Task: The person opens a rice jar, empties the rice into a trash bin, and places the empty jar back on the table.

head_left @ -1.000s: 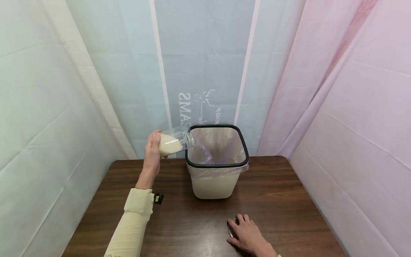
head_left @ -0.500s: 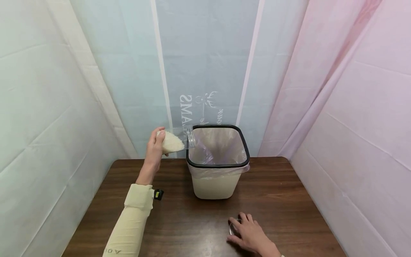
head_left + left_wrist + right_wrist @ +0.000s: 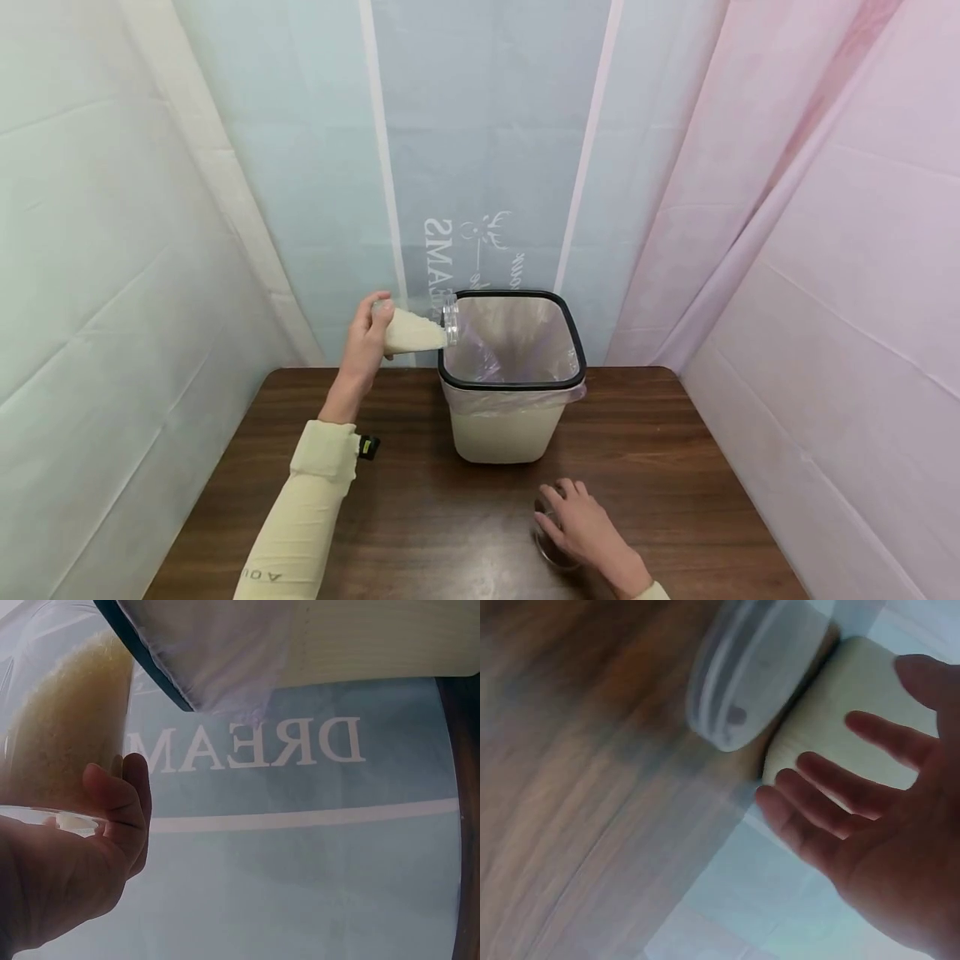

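My left hand [image 3: 362, 348] grips a clear jar [image 3: 414, 331] partly filled with pale grains that look like rice. The jar lies nearly level on its side, its uncapped mouth at the left rim of a lined trash bin [image 3: 501, 433], and the grains reach up to the neck. From the left wrist, the fingers show curled round the base end of the jar [image 3: 71, 727]. My right hand [image 3: 588, 527] hovers with fingers spread above a round clear lid [image 3: 557, 560] on the table. In the right wrist view, the lid [image 3: 757, 675] is apart from the fingers.
The bin has a black rim and a translucent bag [image 3: 480, 403] folded over its edge. It stands toward the back of a dark wooden table [image 3: 660, 467]. Fabric curtains [image 3: 487, 108] close off the back and both sides.
The jar has tipped further and shifted slightly right toward the bin, and its grains have slid to the mouth. My right hand has lifted off the lid.
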A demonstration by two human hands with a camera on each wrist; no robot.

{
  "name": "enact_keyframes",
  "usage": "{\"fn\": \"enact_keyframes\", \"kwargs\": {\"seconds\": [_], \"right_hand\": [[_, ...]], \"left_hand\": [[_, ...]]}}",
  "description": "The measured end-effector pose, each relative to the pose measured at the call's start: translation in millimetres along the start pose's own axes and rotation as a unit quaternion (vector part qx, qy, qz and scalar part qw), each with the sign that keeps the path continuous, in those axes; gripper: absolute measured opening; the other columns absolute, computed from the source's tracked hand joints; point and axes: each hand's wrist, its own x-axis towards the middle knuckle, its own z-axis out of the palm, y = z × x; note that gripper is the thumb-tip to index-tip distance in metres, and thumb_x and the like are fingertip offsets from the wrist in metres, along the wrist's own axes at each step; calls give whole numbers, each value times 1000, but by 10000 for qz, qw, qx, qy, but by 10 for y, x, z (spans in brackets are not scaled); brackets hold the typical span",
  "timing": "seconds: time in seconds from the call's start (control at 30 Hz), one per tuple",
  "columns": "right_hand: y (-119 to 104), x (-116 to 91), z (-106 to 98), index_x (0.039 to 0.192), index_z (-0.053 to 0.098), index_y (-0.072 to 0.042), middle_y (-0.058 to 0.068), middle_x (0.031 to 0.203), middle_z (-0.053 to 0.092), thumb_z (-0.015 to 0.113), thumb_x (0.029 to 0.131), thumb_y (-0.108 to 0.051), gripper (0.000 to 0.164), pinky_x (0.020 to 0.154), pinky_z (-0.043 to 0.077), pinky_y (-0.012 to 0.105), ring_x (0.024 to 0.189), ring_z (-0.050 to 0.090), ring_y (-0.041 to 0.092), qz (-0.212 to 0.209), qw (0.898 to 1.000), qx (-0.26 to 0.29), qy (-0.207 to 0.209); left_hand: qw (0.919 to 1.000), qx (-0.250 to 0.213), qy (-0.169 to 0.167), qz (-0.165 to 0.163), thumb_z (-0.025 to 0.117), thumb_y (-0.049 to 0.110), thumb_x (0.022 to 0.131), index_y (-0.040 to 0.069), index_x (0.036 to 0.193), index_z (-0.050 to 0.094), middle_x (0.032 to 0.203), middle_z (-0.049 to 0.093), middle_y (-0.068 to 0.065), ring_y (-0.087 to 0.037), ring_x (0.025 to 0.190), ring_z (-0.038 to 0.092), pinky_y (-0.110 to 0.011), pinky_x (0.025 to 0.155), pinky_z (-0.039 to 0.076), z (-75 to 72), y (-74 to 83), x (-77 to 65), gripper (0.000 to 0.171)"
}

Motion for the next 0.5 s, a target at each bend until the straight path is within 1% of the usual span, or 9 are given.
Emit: {"fn": "enact_keyframes", "kwargs": {"seconds": [0.07,0.2,0.4,0.5], "right_hand": [[1,26,-10,117,65,-8,13,104,62,69,90,-33,37,69,53,43,90,56,28,145,9999,-9,44],[-2,58,-33,119,64,-8,12,103,61,68,91,-32,37,67,51,43,88,54,28,521,9985,179,75],[-16,15,-57,118,64,-8,11,102,64,69,90,-29,35,75,50,43,88,56,25,819,9959,340,182],[-25,-10,-73,118,65,-8,10,102,65,68,91,-29,34,75,51,42,89,57,24,941,9945,435,157]], "left_hand": [[9999,94,-65,54,39,40,105,15,149,34,103,52,-14,-20,66,46,-28,56,44,14,102,-43,51],[9994,214,-156,216,38,34,106,9,149,33,102,50,-16,-24,68,45,-27,58,43,51,289,-119,50],[9989,368,-148,246,40,33,105,10,148,36,103,49,-18,-22,68,45,-26,57,43,89,369,-124,48],[9985,452,-163,244,40,33,105,11,147,37,107,49,-21,-22,69,45,-27,58,42,102,386,-114,48]]}}
